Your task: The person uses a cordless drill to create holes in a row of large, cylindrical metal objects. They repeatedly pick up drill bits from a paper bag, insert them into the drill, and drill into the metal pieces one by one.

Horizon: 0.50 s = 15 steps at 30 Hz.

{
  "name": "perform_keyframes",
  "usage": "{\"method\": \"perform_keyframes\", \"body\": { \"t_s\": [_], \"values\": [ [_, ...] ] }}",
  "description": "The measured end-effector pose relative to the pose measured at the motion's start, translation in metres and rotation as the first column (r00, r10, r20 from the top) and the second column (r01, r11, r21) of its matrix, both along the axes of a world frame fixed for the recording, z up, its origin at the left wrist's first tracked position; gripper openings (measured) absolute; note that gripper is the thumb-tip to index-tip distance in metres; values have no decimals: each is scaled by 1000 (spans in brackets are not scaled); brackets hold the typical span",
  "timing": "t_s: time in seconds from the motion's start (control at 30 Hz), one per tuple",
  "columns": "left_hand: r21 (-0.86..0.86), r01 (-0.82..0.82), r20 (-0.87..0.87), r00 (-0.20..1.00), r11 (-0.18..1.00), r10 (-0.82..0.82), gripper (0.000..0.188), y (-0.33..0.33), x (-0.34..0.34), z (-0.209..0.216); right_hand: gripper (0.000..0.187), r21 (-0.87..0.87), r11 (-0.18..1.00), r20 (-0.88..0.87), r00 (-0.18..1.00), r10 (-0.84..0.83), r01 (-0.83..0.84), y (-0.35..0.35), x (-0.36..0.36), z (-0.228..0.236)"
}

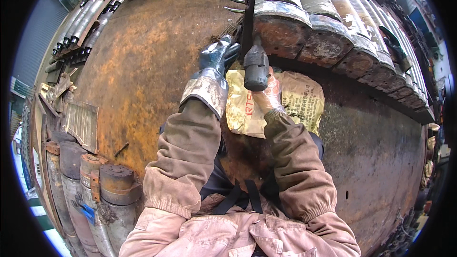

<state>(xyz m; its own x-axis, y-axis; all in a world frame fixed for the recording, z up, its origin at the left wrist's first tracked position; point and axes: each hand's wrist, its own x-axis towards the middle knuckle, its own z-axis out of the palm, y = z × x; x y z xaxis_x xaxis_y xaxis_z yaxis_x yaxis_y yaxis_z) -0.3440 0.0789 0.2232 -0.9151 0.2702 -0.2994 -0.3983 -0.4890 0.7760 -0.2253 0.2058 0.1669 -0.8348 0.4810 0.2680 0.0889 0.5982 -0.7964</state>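
My right hand [270, 96], in a thin stained glove, is closed around a black cylindrical tool [256, 69], which hides part of its fingers. The tool's narrow end points away from me, towards an upright dark metal bar [248, 16]. To the left, my left hand [216, 59] wears a blue-grey work glove with a pale cuff. Its fingers are curled next to the bar, and what they hold is hidden. Just beyond them lies a bundle of thin wires or rods [229, 32]. Beneath my right hand is a crumpled yellow printed bag [301, 100].
Large metal cylinders with rusty square ends [328, 43] are lined up at far right. More capped cylinders [114, 185] stand at near left, and slimmer rods [88, 19] lie at far left. A rusty steel surface [138, 57] spreads between them, with a slatted board [82, 124] at its left edge.
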Motion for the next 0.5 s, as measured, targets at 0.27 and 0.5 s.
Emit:
{"method": "perform_keyframes", "body": {
  "t_s": [0.27, 0.5],
  "values": [
    [-60, 60, 11, 998, 996, -59, 47, 7, 2, -4, 55, 127, 992, 117, 993, -13, -2, 11, 10, 10],
    [-114, 142, -6, 990, 983, -144, 50, 15, -13, -28, 47, 48, 996, 166, 984, 61, -70, 19, 26, 12]
  ]
}}
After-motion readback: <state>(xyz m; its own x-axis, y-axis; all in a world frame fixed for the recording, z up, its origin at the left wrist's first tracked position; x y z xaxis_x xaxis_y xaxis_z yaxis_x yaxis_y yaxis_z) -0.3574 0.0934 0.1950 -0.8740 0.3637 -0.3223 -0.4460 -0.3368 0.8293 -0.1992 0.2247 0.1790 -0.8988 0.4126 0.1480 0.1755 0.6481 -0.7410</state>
